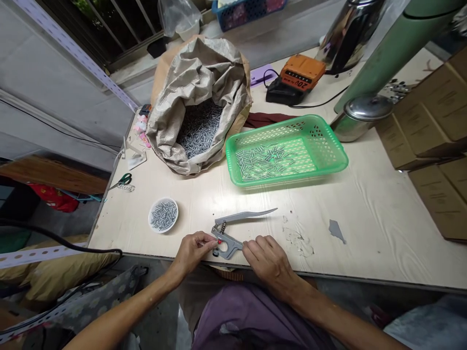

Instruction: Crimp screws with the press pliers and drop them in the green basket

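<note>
A grey hand-press plier tool point(233, 228) lies at the near edge of the pale wooden table point(365, 214), its upper handle sprung open and pointing right. My left hand point(191, 253) pinches something small at the tool's jaw, too small to name. My right hand point(268, 257) grips the tool's lower handle with curled fingers. A small white dish of tiny metal parts point(163, 214) sits just left of my left hand.
A green plastic basket point(328, 165) holds several metal pins. An open paper sack point(199, 97) full of the same parts stands behind. Scissors point(124, 181) lie at the left edge; an orange battery charger point(297, 78), steel cylinders point(359, 116) and cardboard boxes point(430, 141) are right.
</note>
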`<control>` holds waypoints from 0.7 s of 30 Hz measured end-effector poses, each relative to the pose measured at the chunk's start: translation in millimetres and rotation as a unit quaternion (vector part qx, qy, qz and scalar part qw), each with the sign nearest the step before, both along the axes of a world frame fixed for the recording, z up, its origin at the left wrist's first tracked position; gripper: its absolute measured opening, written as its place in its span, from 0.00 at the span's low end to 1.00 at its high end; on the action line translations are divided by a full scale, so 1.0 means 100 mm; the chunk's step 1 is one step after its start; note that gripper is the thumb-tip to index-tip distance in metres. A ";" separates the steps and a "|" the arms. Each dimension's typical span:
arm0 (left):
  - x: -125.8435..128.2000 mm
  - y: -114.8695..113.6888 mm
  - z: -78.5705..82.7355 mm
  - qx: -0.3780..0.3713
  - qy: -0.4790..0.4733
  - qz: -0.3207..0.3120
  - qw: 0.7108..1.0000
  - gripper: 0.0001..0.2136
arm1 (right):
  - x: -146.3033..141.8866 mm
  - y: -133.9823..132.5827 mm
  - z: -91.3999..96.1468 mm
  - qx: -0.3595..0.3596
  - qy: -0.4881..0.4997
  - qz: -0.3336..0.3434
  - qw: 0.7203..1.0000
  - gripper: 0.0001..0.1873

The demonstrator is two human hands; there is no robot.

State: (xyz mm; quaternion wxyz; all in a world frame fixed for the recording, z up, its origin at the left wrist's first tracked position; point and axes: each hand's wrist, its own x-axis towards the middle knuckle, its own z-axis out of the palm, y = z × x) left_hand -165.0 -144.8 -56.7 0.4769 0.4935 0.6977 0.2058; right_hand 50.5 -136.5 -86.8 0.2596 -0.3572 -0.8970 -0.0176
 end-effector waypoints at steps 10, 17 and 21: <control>0.06 -0.15 -0.10 0.097 0.036 -0.002 0.995 0.11 | -0.01 0.02 0.01 0.006 0.004 0.000 1.000 0.13; 0.06 -0.15 -0.13 0.116 0.060 -0.028 0.991 0.10 | -0.03 0.00 0.02 -0.011 -0.008 -0.006 1.000 0.13; 0.04 -0.13 -0.14 0.085 0.069 -0.014 0.994 0.11 | -0.04 0.01 -0.01 -0.039 -0.009 -0.015 0.999 0.14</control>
